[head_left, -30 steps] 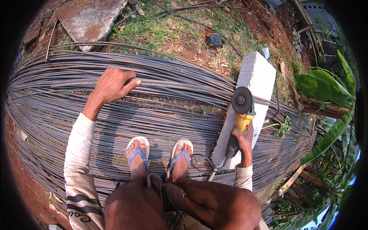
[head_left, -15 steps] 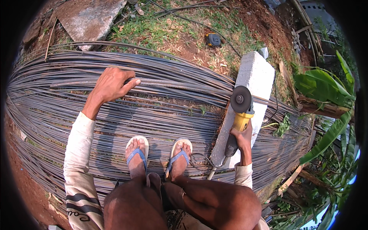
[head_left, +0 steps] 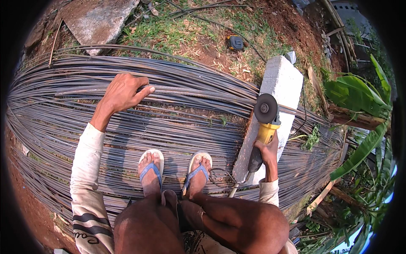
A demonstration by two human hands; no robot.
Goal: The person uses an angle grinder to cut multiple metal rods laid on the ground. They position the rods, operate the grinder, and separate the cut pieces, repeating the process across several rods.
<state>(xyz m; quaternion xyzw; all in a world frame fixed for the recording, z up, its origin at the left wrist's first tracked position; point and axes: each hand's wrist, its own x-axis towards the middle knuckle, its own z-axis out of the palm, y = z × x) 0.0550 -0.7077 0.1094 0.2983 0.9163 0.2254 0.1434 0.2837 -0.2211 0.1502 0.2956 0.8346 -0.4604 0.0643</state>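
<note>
My left hand (head_left: pixel 125 92) is wrapped round a few long steel rebars (head_left: pixel 182 91) that run to the right across a white block (head_left: pixel 278 78). In my right hand (head_left: pixel 268 151) is a yellow and black angle grinder (head_left: pixel 265 133), held by its body. Its dark disc (head_left: pixel 266 108) faces up toward me, over the rebars where they meet the block. Whether the disc touches the steel or spins, I cannot tell. The grinder's cord (head_left: pixel 234 189) trails from its rear end near the block's lower edge.
Beneath my sandalled feet (head_left: pixel 151 173) lies a wide bed of rebars (head_left: pixel 127 146). A yellow and black tape measure (head_left: pixel 235 42) rests on the grass beyond. A concrete slab (head_left: pixel 99 23) lies at the far left. Banana leaves (head_left: pixel 359 95) hang at the right.
Almost nothing differs. The grinder's disc has shifted very slightly upward in the picture; my left hand keeps its place on the rebars.
</note>
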